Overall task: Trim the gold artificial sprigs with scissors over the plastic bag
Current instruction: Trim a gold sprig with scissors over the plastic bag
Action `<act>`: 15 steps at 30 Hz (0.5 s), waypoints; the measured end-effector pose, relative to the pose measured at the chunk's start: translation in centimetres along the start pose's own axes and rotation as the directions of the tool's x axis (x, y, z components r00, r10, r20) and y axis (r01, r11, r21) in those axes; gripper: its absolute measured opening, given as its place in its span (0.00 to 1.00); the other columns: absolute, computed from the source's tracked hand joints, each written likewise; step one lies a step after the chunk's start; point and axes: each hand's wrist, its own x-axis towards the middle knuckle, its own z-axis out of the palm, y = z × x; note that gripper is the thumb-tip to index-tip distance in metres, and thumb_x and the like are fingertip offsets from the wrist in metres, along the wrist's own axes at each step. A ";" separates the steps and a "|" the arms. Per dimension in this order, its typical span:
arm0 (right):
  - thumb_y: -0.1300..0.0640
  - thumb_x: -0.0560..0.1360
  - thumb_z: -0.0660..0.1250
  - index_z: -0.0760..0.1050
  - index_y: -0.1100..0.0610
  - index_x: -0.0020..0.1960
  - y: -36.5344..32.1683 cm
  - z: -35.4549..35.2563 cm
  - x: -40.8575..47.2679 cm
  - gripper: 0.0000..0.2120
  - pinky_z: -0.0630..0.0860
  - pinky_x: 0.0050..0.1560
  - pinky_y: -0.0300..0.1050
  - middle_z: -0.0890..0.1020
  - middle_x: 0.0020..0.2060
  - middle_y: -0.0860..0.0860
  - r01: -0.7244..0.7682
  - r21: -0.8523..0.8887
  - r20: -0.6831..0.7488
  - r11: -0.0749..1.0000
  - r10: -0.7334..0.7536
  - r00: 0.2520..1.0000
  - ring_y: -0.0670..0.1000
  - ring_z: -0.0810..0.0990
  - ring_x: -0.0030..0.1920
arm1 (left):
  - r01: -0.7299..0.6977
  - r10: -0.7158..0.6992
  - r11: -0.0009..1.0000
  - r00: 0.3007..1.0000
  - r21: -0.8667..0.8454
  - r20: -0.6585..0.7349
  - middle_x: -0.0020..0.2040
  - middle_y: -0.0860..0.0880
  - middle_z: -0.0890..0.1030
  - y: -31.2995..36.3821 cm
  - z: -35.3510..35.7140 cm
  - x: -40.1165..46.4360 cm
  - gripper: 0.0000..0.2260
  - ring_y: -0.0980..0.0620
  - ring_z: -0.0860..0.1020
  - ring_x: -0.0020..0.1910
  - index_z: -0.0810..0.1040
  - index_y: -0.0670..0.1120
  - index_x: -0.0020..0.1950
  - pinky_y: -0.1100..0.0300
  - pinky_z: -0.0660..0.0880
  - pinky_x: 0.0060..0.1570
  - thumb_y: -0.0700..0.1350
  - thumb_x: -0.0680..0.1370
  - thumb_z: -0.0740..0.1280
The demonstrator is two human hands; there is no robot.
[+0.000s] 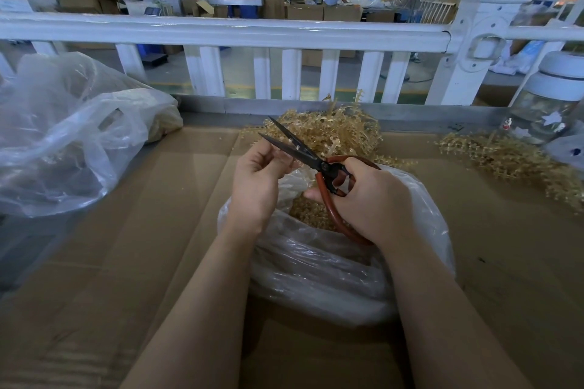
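Trimming under way: right hand [369, 199] grips open scissors [303, 153]; left hand [256, 177] pinches something small; cuttings fill plastic bag [316, 278] below; untrimmed gold sprigs [341, 133] beyond.

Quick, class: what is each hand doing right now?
Left hand: fingers curled by the scissor blades, seemingly pinching something small; what it is cannot be told.
Right hand: grips the red-handled scissors, blades open, above the plastic bag.

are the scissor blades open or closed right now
Open. The scissors' two dark blades spread apart toward their tips, beside the left hand; the right hand grips the red handles.
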 end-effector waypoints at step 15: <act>0.17 0.63 0.58 0.79 0.41 0.54 0.1 0.1 0.0 0.34 0.65 0.33 0.30 0.75 0.35 0.33 0.007 0.013 -0.005 1.000 -0.007 1.000 0.39 0.74 0.37 | 0.015 -0.015 0.999 1.000 0.031 -0.025 0.33 0.51 0.78 0.0 0.0 0.2 0.10 0.57 0.74 0.34 0.79 0.44 0.44 0.65 0.72 0.39 0.33 0.80 0.62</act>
